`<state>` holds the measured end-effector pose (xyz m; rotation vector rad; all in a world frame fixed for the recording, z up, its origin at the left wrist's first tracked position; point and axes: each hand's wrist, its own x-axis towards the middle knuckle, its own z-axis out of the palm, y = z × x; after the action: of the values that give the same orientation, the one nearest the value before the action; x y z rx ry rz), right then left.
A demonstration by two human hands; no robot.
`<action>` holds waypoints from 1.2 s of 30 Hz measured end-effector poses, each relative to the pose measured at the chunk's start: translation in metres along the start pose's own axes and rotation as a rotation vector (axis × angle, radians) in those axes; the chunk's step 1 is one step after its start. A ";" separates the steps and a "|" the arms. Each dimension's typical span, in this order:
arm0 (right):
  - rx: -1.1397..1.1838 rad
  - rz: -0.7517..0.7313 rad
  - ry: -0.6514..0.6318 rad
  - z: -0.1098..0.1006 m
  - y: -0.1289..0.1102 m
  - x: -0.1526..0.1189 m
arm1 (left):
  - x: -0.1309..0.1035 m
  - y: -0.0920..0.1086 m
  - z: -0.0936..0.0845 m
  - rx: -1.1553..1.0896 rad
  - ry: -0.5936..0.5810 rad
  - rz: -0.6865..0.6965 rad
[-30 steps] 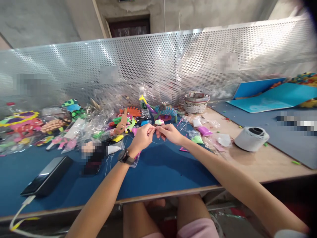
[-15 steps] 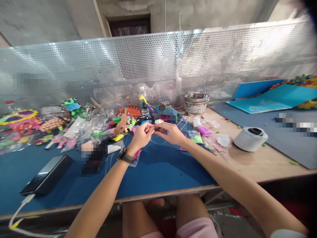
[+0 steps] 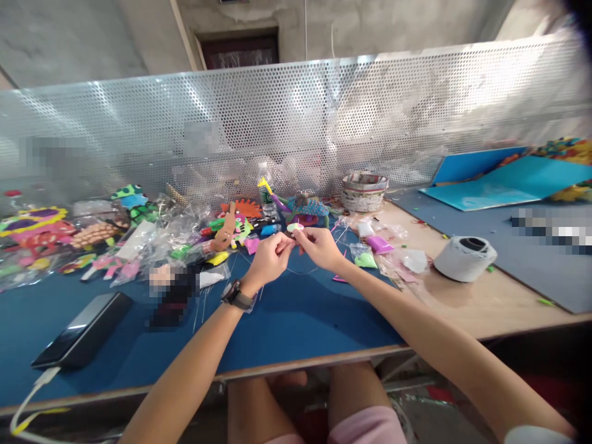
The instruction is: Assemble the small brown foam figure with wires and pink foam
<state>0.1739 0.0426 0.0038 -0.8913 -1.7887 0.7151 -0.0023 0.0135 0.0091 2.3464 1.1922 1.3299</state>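
Note:
My left hand and my right hand meet over the blue tabletop, fingertips pinched together. A small dark brownish piece shows between them, too small and covered to name. A thin pale thread or wire curves below, running between the two hands. Just behind the fingers is a pale green and white oval piece. Beyond it lies a blue spotted toy animal. A bag of light green material is to the right of my right hand.
Toy animals and clear bags crowd the left and back, with an orange-brown piece nearest. A phone on a dark block sits front left. On the right are a white cone-shaped spool and a woven basket. A perforated metal screen stands behind.
My right hand has turned from lying flat over the fingertips to a pinch with its knuckles raised. My left hand has shifted slightly right and lower.

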 end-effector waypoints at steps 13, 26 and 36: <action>-0.091 -0.176 0.098 -0.006 0.000 -0.003 | 0.003 -0.006 -0.006 -0.068 0.057 -0.123; -0.360 -0.372 0.010 -0.005 0.011 0.002 | 0.003 -0.010 -0.008 -0.074 0.080 -0.112; 0.456 0.234 -0.239 0.011 0.014 0.003 | 0.006 -0.009 -0.013 0.089 0.029 0.033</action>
<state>0.1668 0.0520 -0.0097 -0.7301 -1.6355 1.3653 -0.0160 0.0205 0.0160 2.4265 1.2512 1.3526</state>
